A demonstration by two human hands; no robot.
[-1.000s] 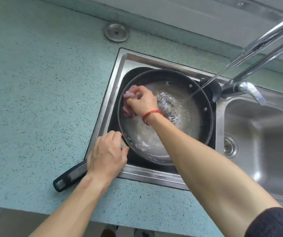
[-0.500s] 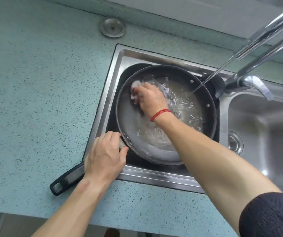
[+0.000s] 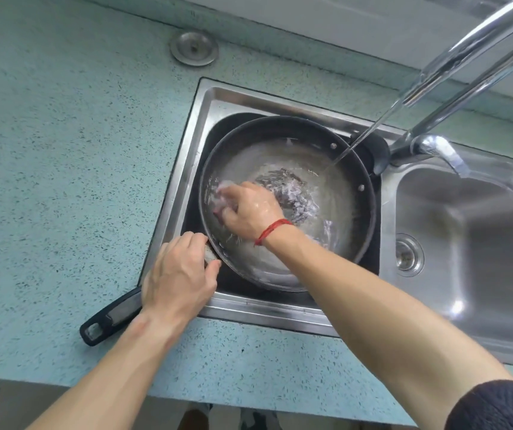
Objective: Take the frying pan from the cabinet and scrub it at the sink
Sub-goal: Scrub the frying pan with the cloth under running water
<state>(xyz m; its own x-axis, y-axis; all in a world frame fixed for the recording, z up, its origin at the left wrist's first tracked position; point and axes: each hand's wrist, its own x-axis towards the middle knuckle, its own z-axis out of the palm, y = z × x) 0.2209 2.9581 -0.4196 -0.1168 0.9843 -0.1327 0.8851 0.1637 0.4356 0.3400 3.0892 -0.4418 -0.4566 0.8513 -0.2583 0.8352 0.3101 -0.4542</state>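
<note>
A dark frying pan (image 3: 342,193) lies tilted in the left basin of the steel sink (image 3: 208,100), with water in it. Its black handle (image 3: 109,318) sticks out over the counter toward the front left. My left hand (image 3: 180,274) grips the handle where it joins the pan's rim. My right hand (image 3: 249,209), with a red string at the wrist, presses a pale pinkish scrubber (image 3: 219,193) against the pan's left inner side. A thin stream of water runs from the faucet spout (image 3: 453,60) into the pan.
The right basin (image 3: 466,243) has a round drain (image 3: 407,254). The chrome faucet base (image 3: 432,147) stands between the basins. A round metal cap (image 3: 193,48) sits in the speckled blue counter (image 3: 62,150) behind the sink. The counter's front edge is near my elbows.
My right hand has slid the scrubber from the pan's upper left down to its left side. My left hand keeps its hold on the handle.
</note>
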